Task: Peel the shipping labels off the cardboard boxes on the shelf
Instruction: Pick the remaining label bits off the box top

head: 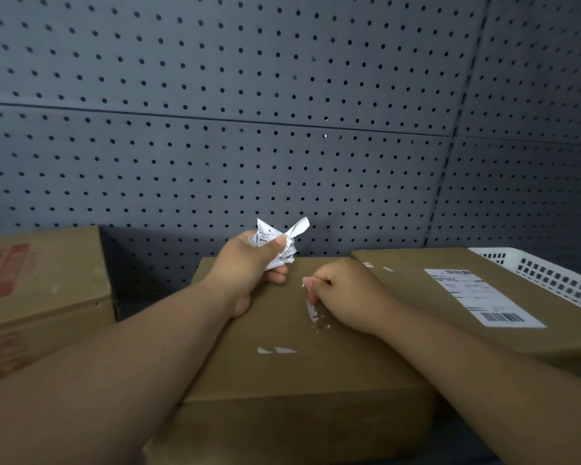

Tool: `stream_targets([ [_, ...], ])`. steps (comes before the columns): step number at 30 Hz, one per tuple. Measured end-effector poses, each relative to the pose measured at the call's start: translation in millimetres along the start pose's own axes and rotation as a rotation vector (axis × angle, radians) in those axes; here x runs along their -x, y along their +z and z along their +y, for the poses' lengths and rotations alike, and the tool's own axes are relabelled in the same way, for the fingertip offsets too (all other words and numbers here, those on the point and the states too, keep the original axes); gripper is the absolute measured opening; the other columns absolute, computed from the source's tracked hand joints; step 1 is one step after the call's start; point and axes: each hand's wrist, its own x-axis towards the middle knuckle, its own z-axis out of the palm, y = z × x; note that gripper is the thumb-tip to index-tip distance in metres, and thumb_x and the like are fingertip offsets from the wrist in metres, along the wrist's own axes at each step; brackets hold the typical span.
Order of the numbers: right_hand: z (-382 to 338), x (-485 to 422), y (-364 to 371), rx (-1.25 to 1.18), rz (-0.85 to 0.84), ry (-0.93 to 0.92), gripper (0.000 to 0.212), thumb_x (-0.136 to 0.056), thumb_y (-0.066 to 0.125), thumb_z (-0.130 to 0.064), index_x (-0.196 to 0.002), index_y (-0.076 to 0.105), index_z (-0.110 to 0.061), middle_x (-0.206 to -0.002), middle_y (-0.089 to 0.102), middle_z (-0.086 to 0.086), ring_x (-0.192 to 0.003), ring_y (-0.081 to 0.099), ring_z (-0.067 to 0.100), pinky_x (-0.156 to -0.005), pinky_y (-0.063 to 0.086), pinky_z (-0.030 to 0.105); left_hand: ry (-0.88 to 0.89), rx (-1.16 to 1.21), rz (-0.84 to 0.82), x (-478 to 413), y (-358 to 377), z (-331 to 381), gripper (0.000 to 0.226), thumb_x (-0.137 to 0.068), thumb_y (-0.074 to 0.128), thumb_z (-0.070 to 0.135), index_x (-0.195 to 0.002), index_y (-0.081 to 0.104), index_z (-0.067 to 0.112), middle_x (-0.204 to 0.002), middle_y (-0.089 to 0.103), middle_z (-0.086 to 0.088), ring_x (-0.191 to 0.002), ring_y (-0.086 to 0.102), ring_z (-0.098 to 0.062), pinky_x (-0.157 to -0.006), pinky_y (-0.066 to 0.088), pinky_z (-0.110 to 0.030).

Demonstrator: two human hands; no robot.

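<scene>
1. Head view, the boxes: three cardboard boxes lie on the shelf in front of a dark pegboard wall [249, 129]. The middle box [299, 380] lies flat under both forearms. A left box [37, 280] with red print stands apart from it, with a gap between them. A right box [416, 290] lies just beside the middle one and looks slightly higher; whether it overlaps the middle box's edge cannot be told.
2. Head view, left hand: the left hand [249, 266] rests with its heel on the middle box's top, near the far left edge. Its fingers [275, 276] and thumb are curled tightly round a crumpled label [279, 243], a white printed wad that sticks up above the fist.
3. Head view, right hand: the right hand [346, 293] lies on the middle box's top towards its right side. Its fingers [316, 283] are curled in and pinch a small white label strip [304, 282] at the tips, lifted just off the cardboard.
4. Head view, remains on the middle box: a ragged patch of white label residue [316, 317] sits right beside the right hand, and two small white scraps [277, 350] are stuck nearer the camera.
5. Head view, the right box: an intact shipping label [483, 297] with barcodes lies flat on its top. A white slotted basket [550, 273] sits at its far right edge.
</scene>
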Motion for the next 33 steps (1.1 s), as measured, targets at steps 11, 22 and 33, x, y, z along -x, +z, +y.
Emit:
stream_targets([
  [11, 0.3, -0.4, -1.9, 0.004, 0.023, 0.049, 0.038, -0.1, 0.041, -0.028, -0.089, 0.071, -0.007, -0.064, 0.049, -0.005, -0.063, 0.046, 0.01, -0.053, 0.028, 0.013, -0.016, -0.016, 0.02, -0.1, 1.0, -0.4, 0.031, -0.094, 0.059, 0.021, -0.113, 0.057, -0.002, -0.071, 0.061, -0.007, -0.044, 0.056, -0.007, -0.049, 0.05, -0.017],
  [22, 0.6, 4.0, -2.6, -0.099, 0.043, 0.056, 0.038, -0.098, 0.045, -0.028, -0.081, 0.072, -0.006, -0.073, 0.062, 0.013, -0.064, 0.053, 0.018, -0.059, 0.036, 0.024, -0.019, -0.014, 0.028, -1.2, 0.6, -0.7, 0.027, -0.094, 0.059, 0.021, -0.11, 0.057, 0.0, -0.069, 0.061, -0.007, -0.044, 0.056, -0.008, -0.048, 0.05, -0.017],
  [33, 2.7, 2.1, -1.5, -0.105, 0.021, 0.062, 0.035, -0.097, 0.047, -0.028, -0.079, 0.072, -0.011, -0.064, 0.055, -0.002, -0.057, 0.046, 0.008, -0.05, 0.03, 0.013, -0.019, -0.025, 0.024, -2.1, 0.3, -1.5, 0.029, -0.093, 0.059, 0.022, -0.11, 0.058, -0.001, -0.067, 0.06, -0.007, -0.044, 0.056, -0.009, -0.049, 0.05, -0.018],
])
